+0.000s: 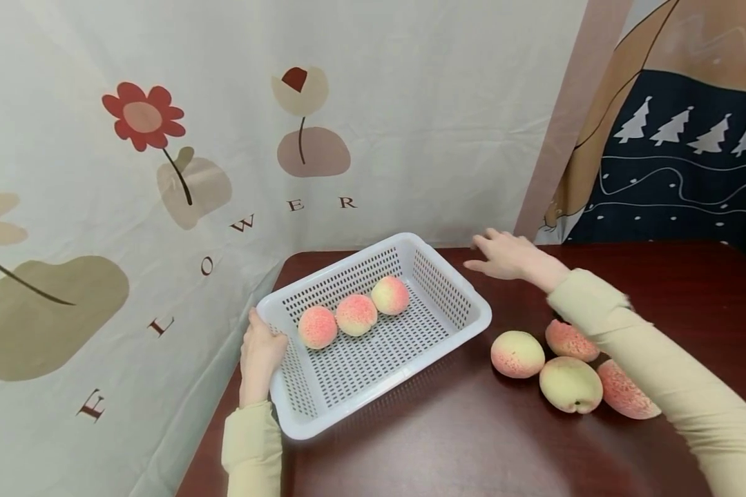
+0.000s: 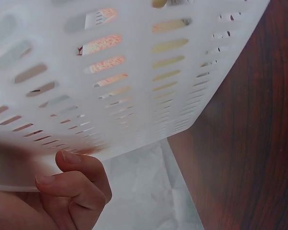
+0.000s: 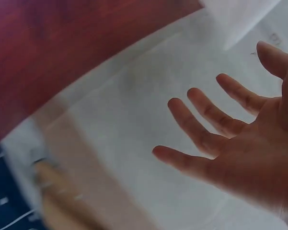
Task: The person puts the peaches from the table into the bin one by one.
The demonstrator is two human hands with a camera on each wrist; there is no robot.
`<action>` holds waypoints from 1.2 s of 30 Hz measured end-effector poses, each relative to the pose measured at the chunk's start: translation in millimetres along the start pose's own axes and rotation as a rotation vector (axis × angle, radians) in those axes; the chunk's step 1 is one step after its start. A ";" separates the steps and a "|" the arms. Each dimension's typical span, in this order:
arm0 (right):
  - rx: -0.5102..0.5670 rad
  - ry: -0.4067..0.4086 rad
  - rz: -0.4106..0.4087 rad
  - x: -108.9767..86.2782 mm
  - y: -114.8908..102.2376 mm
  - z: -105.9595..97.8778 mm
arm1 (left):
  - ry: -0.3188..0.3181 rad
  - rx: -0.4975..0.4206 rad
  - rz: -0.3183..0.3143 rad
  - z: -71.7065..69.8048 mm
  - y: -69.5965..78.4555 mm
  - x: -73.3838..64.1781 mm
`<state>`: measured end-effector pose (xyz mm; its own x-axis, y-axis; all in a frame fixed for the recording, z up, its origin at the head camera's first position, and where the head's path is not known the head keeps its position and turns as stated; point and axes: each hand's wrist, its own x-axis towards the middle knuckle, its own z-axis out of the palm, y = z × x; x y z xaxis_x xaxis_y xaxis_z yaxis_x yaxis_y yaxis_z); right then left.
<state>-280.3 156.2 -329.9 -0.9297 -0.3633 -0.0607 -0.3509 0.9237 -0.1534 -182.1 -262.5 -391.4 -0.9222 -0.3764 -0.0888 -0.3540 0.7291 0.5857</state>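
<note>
A white plastic basket [image 1: 373,390] with slotted walls holds three peaches in a slanting row: a mostly red peach [image 1: 318,327], a middle peach [image 1: 356,315] and a yellow-and-pink peach [image 1: 390,295]. My left hand [image 1: 262,351] grips the rim at the basket's left end; in the left wrist view its curled fingers [image 2: 79,179] hook under the rim. Beyond the basket's right end, my right hand [image 1: 510,255] hovers apart from it with nothing held. The right wrist view shows that hand's fingers [image 3: 196,127] spread and nearly straight.
Right of the basket, several more peaches lie grouped on the dark red-brown table [image 1: 410,449], among them a yellow peach [image 1: 570,384] and a red one [image 1: 626,390] partly behind my right sleeve. A pale flower-printed cloth [image 1: 423,103] hangs along the table's back and left edges.
</note>
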 end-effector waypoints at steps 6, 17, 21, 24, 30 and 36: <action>0.014 -0.037 0.075 -30.7 60.8 13.7 | 0.001 0.008 -0.008 0.6 0.3 -0.4; 0.107 -0.165 0.143 -69.4 124.9 35.6 | -0.005 0.003 -0.006 1.1 -0.9 -0.6; 0.133 -0.187 0.126 -73.9 132.3 41.9 | 0.000 0.006 -0.003 1.4 0.0 0.3; 0.153 -0.195 0.119 -73.9 134.5 45.7 | 0.003 0.013 -0.002 1.1 0.3 0.5; 0.136 -0.174 0.083 -70.7 136.0 49.8 | 0.004 0.020 -0.006 1.2 0.8 0.9; 0.121 -0.164 0.058 -66.4 136.2 50.3 | 0.004 0.023 -0.014 0.9 1.7 0.4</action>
<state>-260.8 300.1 -396.4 -0.9139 -0.3336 -0.2315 -0.2717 0.9260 -0.2620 -183.3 -260.9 -391.1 -0.9167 -0.3886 -0.0932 -0.3699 0.7367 0.5661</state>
